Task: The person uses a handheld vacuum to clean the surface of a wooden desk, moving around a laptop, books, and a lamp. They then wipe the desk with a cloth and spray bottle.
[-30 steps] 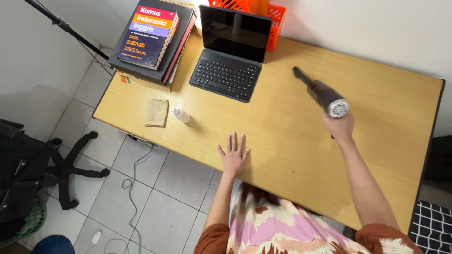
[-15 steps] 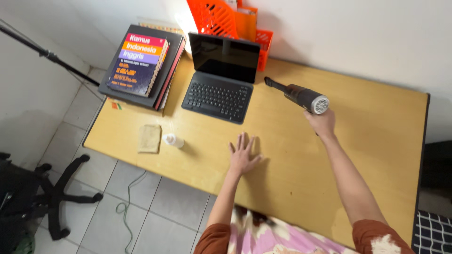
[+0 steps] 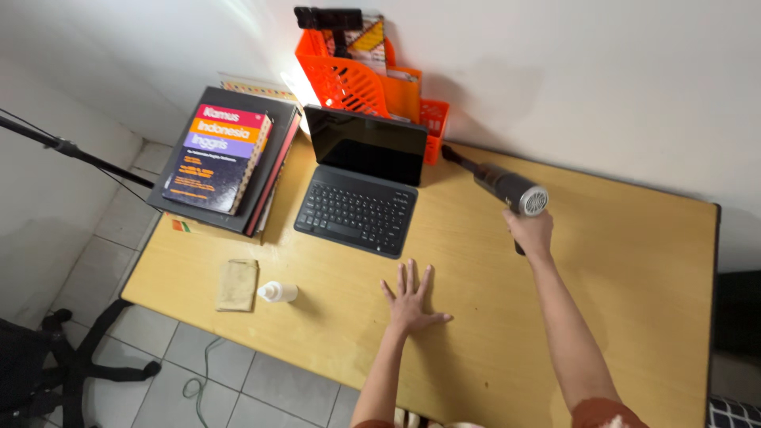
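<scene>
My right hand [image 3: 528, 231] grips the handle of a black and silver handheld vacuum [image 3: 499, 181]. Its narrow nozzle points up-left toward the orange file rack [image 3: 361, 79], just right of the tablet with a keyboard case [image 3: 361, 186]. My left hand [image 3: 411, 299] lies flat on the wooden desk [image 3: 634, 261], fingers spread, a little in front of the keyboard's lower right corner. It holds nothing.
A stack of books [image 3: 222, 154] sits at the desk's back left. A folded tan cloth [image 3: 238, 284] and a small white bottle [image 3: 277, 292] lie near the front left edge. A black stand pole [image 3: 71, 150] crosses the left side, and an office chair base [image 3: 71, 372] stands on the tiled floor.
My right hand has carried the vacuum forward and left, so its nozzle now reaches the orange rack beside the tablet. My left hand stays flat on the desk.
</scene>
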